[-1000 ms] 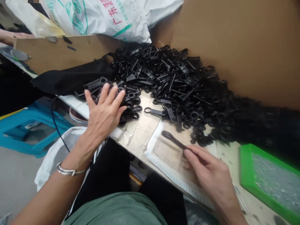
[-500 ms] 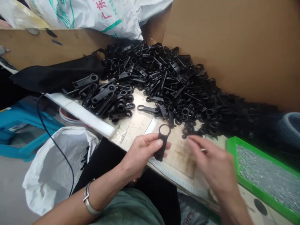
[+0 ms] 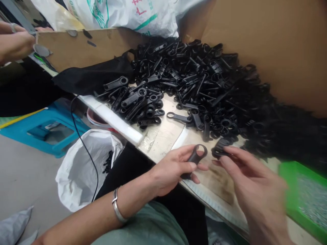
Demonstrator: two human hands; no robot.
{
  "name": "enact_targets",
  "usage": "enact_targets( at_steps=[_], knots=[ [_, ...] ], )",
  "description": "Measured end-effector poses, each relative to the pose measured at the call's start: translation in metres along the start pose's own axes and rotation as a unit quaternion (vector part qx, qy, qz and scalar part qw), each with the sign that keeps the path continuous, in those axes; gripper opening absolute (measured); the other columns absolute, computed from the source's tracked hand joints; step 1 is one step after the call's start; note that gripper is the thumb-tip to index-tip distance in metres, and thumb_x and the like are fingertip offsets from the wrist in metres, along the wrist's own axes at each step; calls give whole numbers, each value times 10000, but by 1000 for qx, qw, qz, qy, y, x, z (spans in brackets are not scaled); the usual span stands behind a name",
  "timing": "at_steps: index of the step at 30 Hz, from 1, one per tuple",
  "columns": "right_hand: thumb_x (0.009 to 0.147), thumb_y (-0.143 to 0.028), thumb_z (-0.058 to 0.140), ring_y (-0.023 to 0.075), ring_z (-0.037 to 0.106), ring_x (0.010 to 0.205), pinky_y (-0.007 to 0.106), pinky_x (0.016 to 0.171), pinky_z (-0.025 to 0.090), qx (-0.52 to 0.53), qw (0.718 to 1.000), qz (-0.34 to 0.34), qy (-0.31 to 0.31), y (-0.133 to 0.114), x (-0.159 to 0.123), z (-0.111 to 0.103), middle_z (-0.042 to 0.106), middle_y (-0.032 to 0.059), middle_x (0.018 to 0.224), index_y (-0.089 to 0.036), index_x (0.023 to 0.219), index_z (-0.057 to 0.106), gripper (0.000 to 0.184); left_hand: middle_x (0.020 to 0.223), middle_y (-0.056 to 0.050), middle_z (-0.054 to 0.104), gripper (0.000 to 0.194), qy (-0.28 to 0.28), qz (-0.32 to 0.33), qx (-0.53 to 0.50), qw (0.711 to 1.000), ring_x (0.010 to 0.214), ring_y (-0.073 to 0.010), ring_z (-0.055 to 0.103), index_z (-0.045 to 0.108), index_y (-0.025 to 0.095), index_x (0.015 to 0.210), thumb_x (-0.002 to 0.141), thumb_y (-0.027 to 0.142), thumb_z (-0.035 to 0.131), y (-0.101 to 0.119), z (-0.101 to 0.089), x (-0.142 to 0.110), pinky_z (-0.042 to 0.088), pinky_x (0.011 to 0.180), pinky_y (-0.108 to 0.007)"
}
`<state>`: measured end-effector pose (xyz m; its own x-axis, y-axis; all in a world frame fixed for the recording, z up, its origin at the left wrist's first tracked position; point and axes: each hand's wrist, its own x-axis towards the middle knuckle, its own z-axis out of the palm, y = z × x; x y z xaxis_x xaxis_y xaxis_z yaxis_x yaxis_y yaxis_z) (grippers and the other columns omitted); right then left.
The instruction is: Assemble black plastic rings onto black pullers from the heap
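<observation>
My left hand [image 3: 176, 168] grips a flat black plastic part [image 3: 195, 156] with a large ring at its upper end; thumb and fingers close over its shaft. Just to the right, my right hand [image 3: 249, 177] pinches a small black ring-shaped piece [image 3: 219, 148] between thumb and fingertips. The two pieces are close together but apart, over the front of the worktable [image 3: 163, 137]. Behind them lies a big pile of black plastic parts [image 3: 191, 78], ringed arms and small rings mixed. One ringed arm [image 3: 178, 117] lies by itself at the pile's front.
A green tray [image 3: 288, 180] of small metal pieces stands at the right. At the lower left sits a white sack [image 3: 74, 170] with black parts inside, beside a blue stool [image 3: 48, 129]. A dark cable [image 3: 83, 143] hangs there. Another person's hand [image 3: 16, 42] shows at upper left.
My right hand has taken hold of a small black piece and brought it near the left one. The ringed part in my left hand has tilted. The view has swung left.
</observation>
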<state>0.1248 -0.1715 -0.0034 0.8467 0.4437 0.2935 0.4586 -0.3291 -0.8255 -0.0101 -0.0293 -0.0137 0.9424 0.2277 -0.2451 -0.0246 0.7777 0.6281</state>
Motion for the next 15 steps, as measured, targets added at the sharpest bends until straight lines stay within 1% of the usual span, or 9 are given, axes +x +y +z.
enact_targets(
  at_steps=[2,5,7,9,10,12,13,15],
  knots=[
    [844,-514,727,193,701,801,333,714,585,-33,999,-36,4,6,1,9,733,28,1087,-267,1038,769,318,1384,-88,572,459,9,-6,-4,1000,1161,-258,628,691,217,1181,748,66,676,-1,4,3,529,713,-268],
    [910,-509,631,206,700,840,350,770,573,-130,987,-84,-34,22,11,10,731,44,1072,-244,1060,768,334,1378,-90,580,399,37,-16,10,999,1246,-284,587,687,201,1145,780,47,634,-2,9,10,527,779,-295],
    [966,-484,523,216,704,846,361,786,564,-208,965,-143,-66,29,16,5,734,58,1049,-220,1102,760,381,1363,-101,591,376,43,-16,16,999,1265,-293,576,684,190,1130,792,41,618,-3,10,13,520,805,-310],
    [1009,-448,429,210,702,829,353,767,554,-266,939,-199,-88,32,17,-1,733,58,1021,-201,1112,753,420,1353,-107,596,374,45,-14,12,999,1263,-293,579,682,188,1132,794,41,617,-3,9,14,518,826,-322],
    [1024,-445,403,206,700,822,346,753,550,-280,930,-218,-94,32,16,-3,730,58,1018,-194,1092,753,436,1358,-108,592,377,49,-13,9,999,1262,-289,582,681,187,1135,795,40,616,-4,8,14,518,836,-324],
    [1036,-493,388,215,699,853,346,746,545,-287,922,-240,-97,33,12,-8,720,71,1048,-188,986,757,481,1375,-110,580,388,63,-16,3,998,1261,-283,589,674,183,1147,795,33,608,-4,7,13,517,842,-318],
    [1034,-536,384,229,699,882,357,767,545,-285,922,-243,-99,36,10,-12,716,79,1068,-189,944,753,513,1386,-113,573,393,71,-19,0,997,1264,-285,591,671,176,1147,791,25,603,-4,7,12,517,835,-311],
    [1005,-622,402,263,698,939,393,839,537,-266,929,-227,-117,46,8,-21,716,84,1092,-208,910,744,545,1412,-123,561,407,82,-27,-8,996,1283,-302,588,666,163,1148,779,8,591,-4,10,10,518,822,-305]
  ],
)
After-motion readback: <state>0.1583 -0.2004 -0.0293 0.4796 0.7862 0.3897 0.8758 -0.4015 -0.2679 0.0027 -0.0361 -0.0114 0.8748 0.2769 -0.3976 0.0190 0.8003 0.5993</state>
